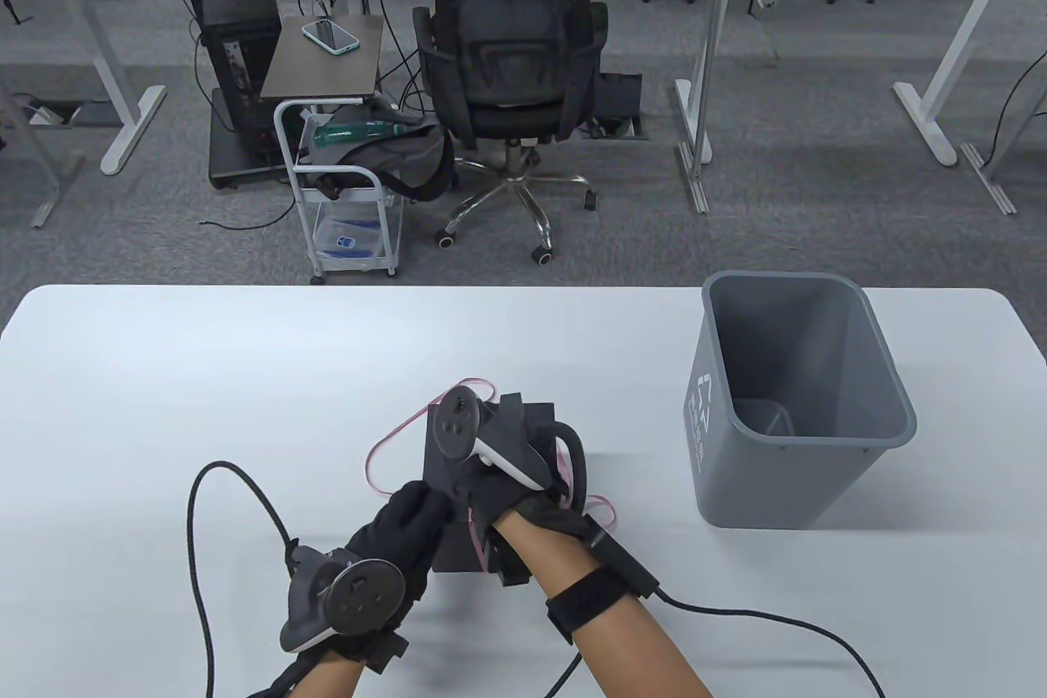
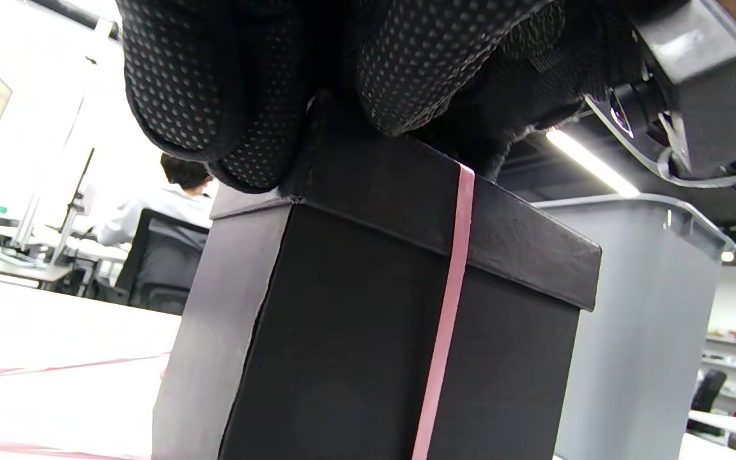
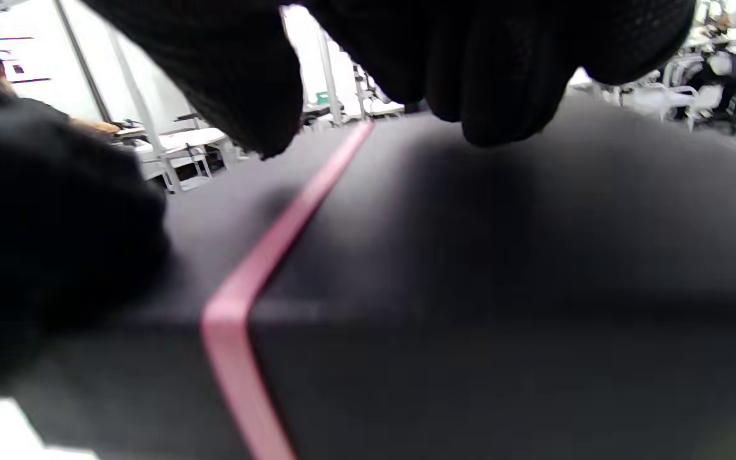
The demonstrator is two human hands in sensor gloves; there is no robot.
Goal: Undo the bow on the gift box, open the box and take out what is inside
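Both of my hands are on the black gift box [image 1: 458,502], which stands on the table directly in front of me. My left hand [image 1: 393,534] grips the near left corner of the lid [image 2: 406,198]; the left wrist view shows two fingertips [image 2: 214,108] curled over the lid's edge. My right hand [image 1: 523,485] lies over the top of the box with fingers bent down toward the lid, but whether they hold anything I cannot tell.

A thin pink ribbon [image 2: 448,306] runs over the lid and down the side nearest my left wrist, flat and taut. Slack loops of it trail onto the table beyond and to the left of my hands [image 1: 384,444], so I judge the bow undone and the wrap not yet cleared.

Handling: the box looks like stiff, matte card, probably light, with a shallow lid overlapping the base. The lid's rim at opposite sides seems the best hold. The ribbon is soft and likely slippery; it should slide off a corner.

To the right of my right hand stands a grey bin [image 1: 797,403], well apart from the box. The table [image 1: 204,371] is white and smooth. Beyond it lie grey carpet, an office chair [image 1: 507,51] with a seated person, and a small cart [image 1: 348,182].
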